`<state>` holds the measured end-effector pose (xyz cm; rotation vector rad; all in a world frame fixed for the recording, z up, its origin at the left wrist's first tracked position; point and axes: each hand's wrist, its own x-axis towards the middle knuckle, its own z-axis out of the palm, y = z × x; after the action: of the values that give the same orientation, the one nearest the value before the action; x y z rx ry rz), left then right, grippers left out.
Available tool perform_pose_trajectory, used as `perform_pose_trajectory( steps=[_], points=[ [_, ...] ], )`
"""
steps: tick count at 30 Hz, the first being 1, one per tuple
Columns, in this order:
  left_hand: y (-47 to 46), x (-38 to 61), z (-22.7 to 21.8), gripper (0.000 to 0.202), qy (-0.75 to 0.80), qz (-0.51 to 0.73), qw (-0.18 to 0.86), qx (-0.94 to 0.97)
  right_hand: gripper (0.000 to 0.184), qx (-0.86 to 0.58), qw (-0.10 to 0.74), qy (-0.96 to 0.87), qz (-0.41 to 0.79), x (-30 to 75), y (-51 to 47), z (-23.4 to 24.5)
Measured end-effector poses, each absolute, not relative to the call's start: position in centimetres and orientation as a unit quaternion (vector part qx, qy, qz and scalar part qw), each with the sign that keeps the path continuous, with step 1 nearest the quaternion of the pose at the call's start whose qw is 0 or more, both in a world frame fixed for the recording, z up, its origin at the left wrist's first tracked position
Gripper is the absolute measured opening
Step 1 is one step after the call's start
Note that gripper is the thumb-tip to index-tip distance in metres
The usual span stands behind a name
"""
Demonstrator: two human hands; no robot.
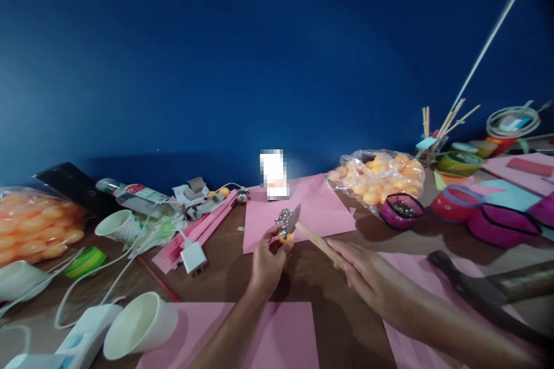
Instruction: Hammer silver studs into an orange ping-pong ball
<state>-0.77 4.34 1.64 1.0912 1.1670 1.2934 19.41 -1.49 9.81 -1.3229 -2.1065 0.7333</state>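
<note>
Head view | I see left fingers [269,236] pinching orange ball [286,238]: likely light, dentable, best held low | right fingers [345,251] gripping wooden-handled tool [319,243]

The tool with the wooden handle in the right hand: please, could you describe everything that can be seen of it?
The tool has a pale, straight handle that looks like wood, and a flat, grey, metal-looking head with a pointed upper end. The right hand grips the handle. The tool slants leftward and away from the person, its head beside the silvery pieces and orange ball at the left hand. Whether the head touches them cannot be told.
</note>
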Motion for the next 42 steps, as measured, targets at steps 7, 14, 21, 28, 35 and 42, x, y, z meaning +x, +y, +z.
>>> perform_pose_trajectory(
  steps=[7,14,21,28,35,42],
  points=[
    [4.3,-0.8,2.3,0.048,0.460,0.549,0.532,0.451,0.041,-0.496,0.272,-0.770,0.294,19.1,-1.3,9.4],
    [4.3,-0.7,1.9,0.048,0.459,0.555,0.511,0.468,0.040,-0.496,0.279,-0.774,0.277,18.7,-1.1,9.4],
    [4.4,-0.7,1.9,0.046,0.459,0.555,0.507,0.474,0.043,-0.490,0.291,-0.783,0.249,18.4,-1.4,9.8],
    [4.3,-0.6,1.7,0.044,0.475,0.541,0.496,0.486,0.039,-0.448,0.290,-0.811,0.241,18.1,-1.3,10.2],
    [4.4,-0.6,1.6,0.042,0.467,0.545,0.497,0.487,0.043,-0.473,0.292,-0.795,0.245,18.0,-1.5,10.1],
    [4.4,-0.8,1.8,0.042,0.461,0.547,0.501,0.487,0.040,-0.475,0.290,-0.794,0.246,18.0,-1.6,10.2]
  ],
)
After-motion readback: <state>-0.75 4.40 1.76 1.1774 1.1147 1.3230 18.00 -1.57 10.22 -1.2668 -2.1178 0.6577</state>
